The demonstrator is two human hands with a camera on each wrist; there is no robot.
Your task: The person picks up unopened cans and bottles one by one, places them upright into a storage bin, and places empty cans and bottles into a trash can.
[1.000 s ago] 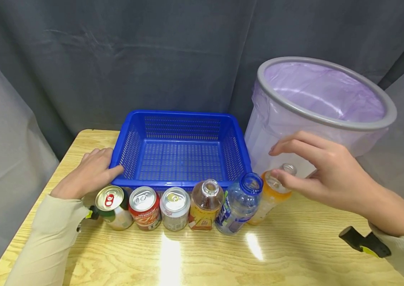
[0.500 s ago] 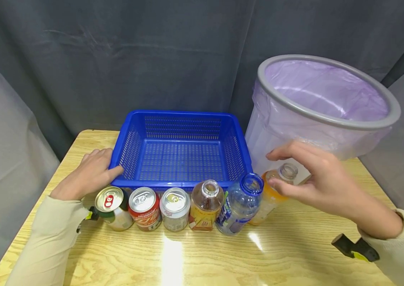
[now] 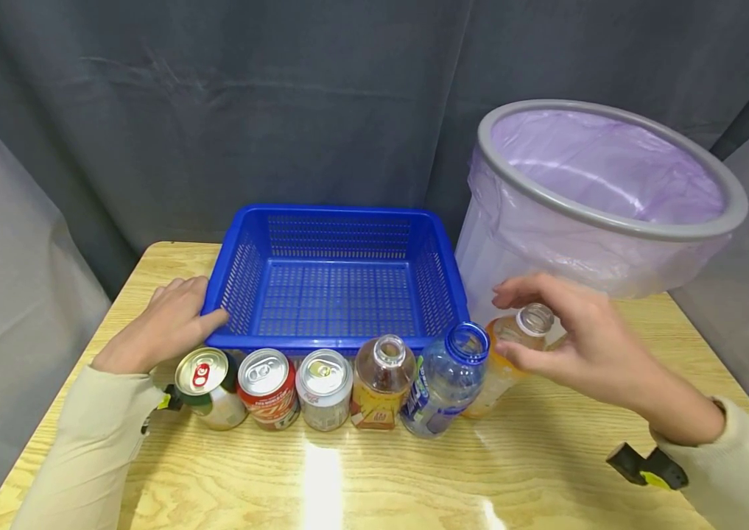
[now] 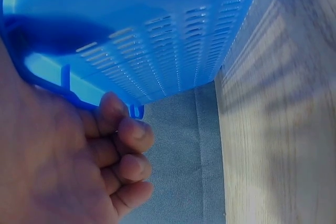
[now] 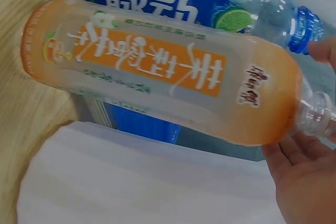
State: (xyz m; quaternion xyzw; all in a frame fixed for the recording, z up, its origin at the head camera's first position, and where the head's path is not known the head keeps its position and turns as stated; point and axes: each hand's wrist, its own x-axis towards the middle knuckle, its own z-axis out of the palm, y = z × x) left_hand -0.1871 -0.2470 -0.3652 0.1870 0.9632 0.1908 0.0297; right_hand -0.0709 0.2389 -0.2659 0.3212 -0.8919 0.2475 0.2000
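Observation:
My left hand (image 3: 165,320) grips the left rim of the blue plastic basket (image 3: 341,342), its thumb over the edge. In the left wrist view its fingers (image 4: 134,169) are curled outside the perforated wall. My right hand (image 3: 582,335) curves around the neck of a clear drink bottle with an orange label (image 5: 157,74). Thumb and fingers stand apart on either side of this uncapped bottle, fingertips right at its shoulder. The bottle stands upright at the right end of a row. Beside it is a blue-tinted bottle (image 3: 443,386) with a blue neck ring.
Left of the blue bottle stand a brown-tinted bottle (image 3: 381,383), a silver can (image 3: 324,394), a red can (image 3: 268,394) and a green-and-white can (image 3: 215,397). A large white bin (image 3: 613,221) with a purple liner stands behind my right hand. Dark curtains (image 3: 215,110) hang behind the table.
My right hand has moved left and slightly down, closing in around the orange-labelled bottle's neck. The left hand stays on the basket rim.

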